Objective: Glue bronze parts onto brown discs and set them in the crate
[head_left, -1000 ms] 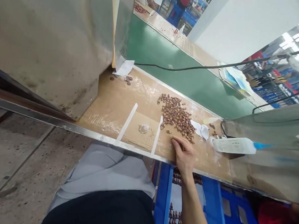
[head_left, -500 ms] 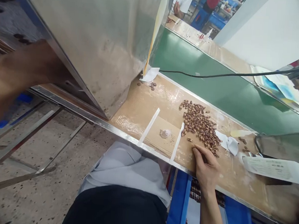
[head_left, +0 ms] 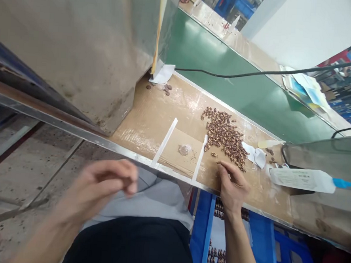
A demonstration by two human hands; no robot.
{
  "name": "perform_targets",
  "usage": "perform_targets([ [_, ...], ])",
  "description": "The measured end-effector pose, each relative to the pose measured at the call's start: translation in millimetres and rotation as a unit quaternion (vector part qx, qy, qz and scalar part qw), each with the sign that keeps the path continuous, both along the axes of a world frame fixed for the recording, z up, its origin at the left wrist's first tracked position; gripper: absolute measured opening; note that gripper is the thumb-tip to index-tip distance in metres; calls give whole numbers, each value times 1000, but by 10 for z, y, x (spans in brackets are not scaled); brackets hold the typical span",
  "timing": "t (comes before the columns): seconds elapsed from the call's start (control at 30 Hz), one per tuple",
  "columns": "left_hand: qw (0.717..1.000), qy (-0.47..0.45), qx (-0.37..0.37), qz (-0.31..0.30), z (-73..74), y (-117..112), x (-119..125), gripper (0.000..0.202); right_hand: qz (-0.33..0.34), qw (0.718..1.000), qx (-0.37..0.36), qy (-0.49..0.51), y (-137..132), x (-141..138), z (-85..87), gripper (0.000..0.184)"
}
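My left hand [head_left: 108,185] is in the air above my lap, in front of the table edge. Its fingers are curled together and slightly blurred; whatever they may hold is hidden. My right hand [head_left: 234,184] rests by the near side of the table, thumb and forefinger pinched on a small dark piece whose kind I cannot make out. Just beyond it lies a heap of small brown and gold metallic parts [head_left: 224,134], with one loose part [head_left: 214,154] apart from it. A small clear dish [head_left: 184,149] sits on cardboard between two white strips, tiny bits beside it.
A large metal housing [head_left: 94,51] stands at left, with several brown discs [head_left: 167,88] by its corner. At right are a white bottle with a blue tip [head_left: 305,180] and crumpled white paper [head_left: 255,154]. A blue crate [head_left: 200,232] with rows of parts sits below. A black cable [head_left: 226,75] crosses behind.
My left hand has come out of the metal housing and moved right, over my lap. My right hand keeps its pinch near the heap. The view has shifted slightly.
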State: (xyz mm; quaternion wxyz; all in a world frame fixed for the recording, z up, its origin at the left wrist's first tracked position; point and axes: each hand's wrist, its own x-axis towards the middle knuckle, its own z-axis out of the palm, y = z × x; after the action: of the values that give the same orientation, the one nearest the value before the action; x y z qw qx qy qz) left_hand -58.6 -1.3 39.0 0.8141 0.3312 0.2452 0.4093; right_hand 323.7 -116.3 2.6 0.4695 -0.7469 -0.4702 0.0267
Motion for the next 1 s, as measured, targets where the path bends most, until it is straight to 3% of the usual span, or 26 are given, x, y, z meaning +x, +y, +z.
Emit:
perform_targets([
  [0.13,986,-125,-96,-48,-313,-132,531,17,29,999,32,15,132,-207,247,16],
  [0.23,974,-161,-146,-59,-388,-127,752,19,86,996,9,22,254,-365,426,12],
  [0.5,980,-119,-140,-71,-433,-36,737,16,171,985,15,5,608,-613,550,12],
  [0.7,989,-69,-118,-48,-449,-3,754,19,174,982,10,-76,719,-649,504,13],
  [1.0,989,-72,-122,-32,-366,-18,798,19,207,967,15,-150,753,-671,393,20],
])
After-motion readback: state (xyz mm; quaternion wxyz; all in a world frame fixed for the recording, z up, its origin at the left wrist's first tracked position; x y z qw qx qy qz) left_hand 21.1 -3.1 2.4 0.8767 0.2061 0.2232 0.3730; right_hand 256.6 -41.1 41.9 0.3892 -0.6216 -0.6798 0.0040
